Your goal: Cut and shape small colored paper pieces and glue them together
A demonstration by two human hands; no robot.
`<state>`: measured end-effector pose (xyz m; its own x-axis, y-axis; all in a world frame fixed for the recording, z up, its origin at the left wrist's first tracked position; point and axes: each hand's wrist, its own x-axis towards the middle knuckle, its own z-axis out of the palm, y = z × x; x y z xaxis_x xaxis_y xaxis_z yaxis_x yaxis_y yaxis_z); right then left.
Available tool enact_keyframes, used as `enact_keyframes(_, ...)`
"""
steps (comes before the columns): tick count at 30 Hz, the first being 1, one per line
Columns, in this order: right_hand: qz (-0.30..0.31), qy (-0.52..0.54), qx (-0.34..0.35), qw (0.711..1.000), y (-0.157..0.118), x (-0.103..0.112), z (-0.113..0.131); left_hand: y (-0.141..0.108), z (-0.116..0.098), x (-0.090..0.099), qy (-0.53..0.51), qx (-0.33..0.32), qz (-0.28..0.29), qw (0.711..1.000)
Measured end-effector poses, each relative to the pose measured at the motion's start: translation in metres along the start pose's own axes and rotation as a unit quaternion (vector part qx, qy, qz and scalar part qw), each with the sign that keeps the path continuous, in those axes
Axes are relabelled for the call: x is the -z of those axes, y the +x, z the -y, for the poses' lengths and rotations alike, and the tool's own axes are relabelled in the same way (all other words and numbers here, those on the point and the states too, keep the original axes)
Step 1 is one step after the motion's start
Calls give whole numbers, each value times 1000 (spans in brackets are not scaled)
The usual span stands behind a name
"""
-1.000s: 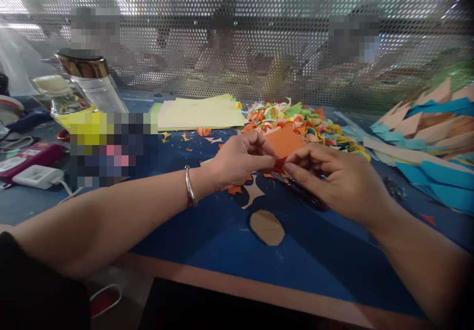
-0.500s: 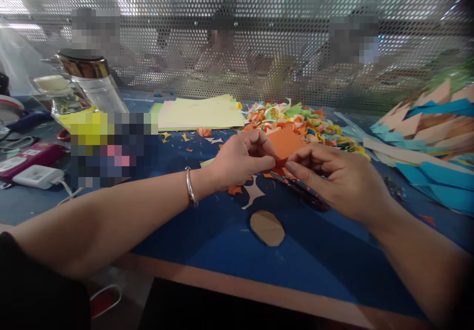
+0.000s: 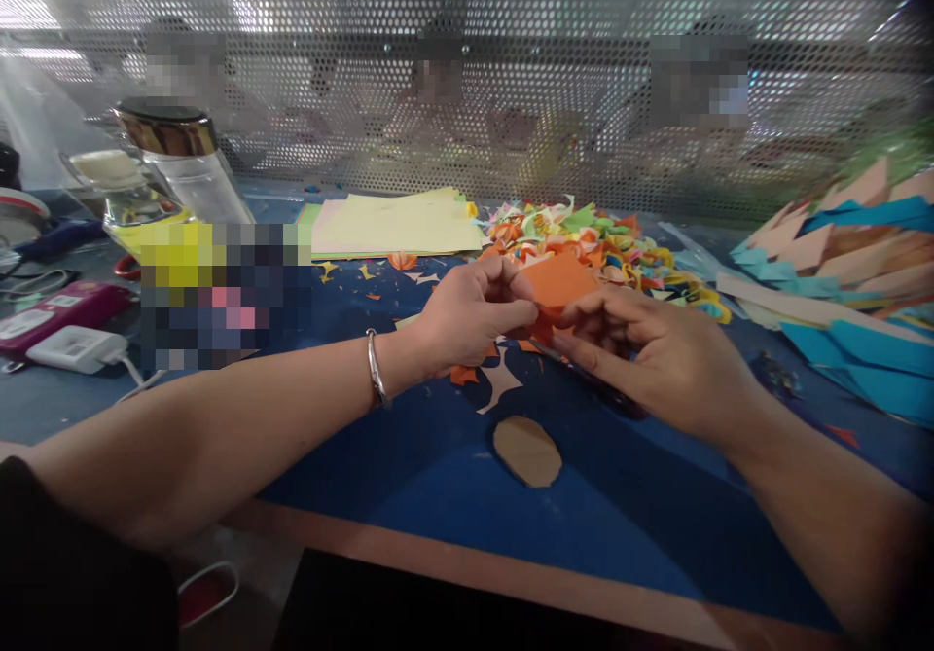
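Note:
A piece of orange paper is held up over the table between both hands. My left hand, with a silver bangle at the wrist, pinches its left edge between thumb and fingers. From the other side my right hand has thumb and fingers closed on the paper's lower right part. Beneath the right hand lies a dark-handled tool, mostly hidden by it. An oval piece of brown cardboard rests flat on the blue table nearer to me. A pale paper offcut lies just below the hands.
Colourful paper scraps are heaped behind the hands, beside stacked pale yellow sheets. Folded blue and peach paper pieces stand at the right. Bottles and a white charger occupy the left. A perforated metal screen closes the back.
My right thumb and fingers have shifted slightly left and down along the orange paper. The paper has turned a little, and the right hand now covers more of the dark-handled tool.

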<state>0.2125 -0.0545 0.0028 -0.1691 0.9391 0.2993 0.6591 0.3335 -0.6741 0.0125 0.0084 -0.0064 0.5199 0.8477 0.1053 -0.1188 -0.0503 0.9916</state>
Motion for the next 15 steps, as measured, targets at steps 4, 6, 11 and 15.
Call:
enact_keyframes(4, 3, 13, -6, 1000, 1, -1, -4, 2, 4, 2, 47, -53, 3, 997)
enact_keyframes(6, 1, 24, -14, 1000, 1, 0, -4, 2, 6, 2, 76, -85, -1, 994)
enact_keyframes(11, -19, 45, -13, 999, 3, 2, 1, -2, 5, 1, 125, -142, -10, 982)
enact_keyframes(15, -45, 30, 4, 999, 5, 2, -1, -6, 3, -1, 167, -174, -13, 970)
